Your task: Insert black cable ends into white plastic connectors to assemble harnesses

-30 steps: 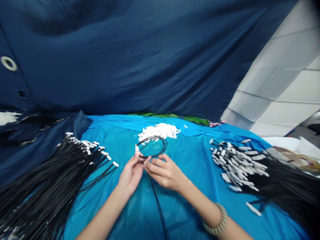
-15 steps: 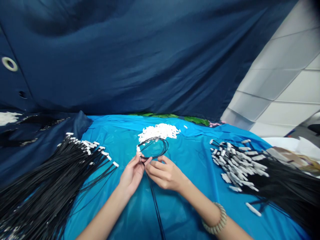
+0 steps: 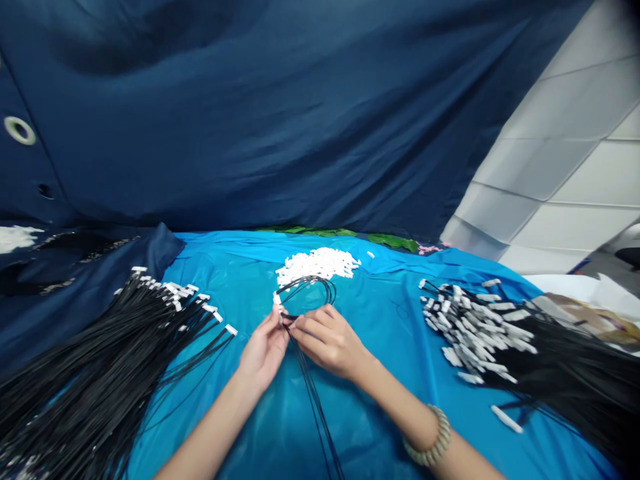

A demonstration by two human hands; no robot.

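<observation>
My left hand (image 3: 263,351) and my right hand (image 3: 327,341) meet at the middle of the blue plastic sheet (image 3: 380,320). Both pinch a small bunch of thin black cables (image 3: 307,295) that loops up and away from the fingers; its tails run down between my forearms toward me. A white connector (image 3: 277,298) shows at the tip of my left fingers. Just beyond the loop lies a small heap of white connector housings (image 3: 319,263). A beaded bracelet (image 3: 434,441) is on my right wrist.
A large fan of black cables with white ends (image 3: 115,353) lies on the left. Another pile with many white connectors (image 3: 480,330) lies on the right. A dark blue cloth (image 3: 280,113) hangs behind the table; white panels (image 3: 560,173) stand at the right.
My right hand has slid slightly up and left, closing in on the left fingertips at the cable bunch. The loop stays in nearly the same place.
</observation>
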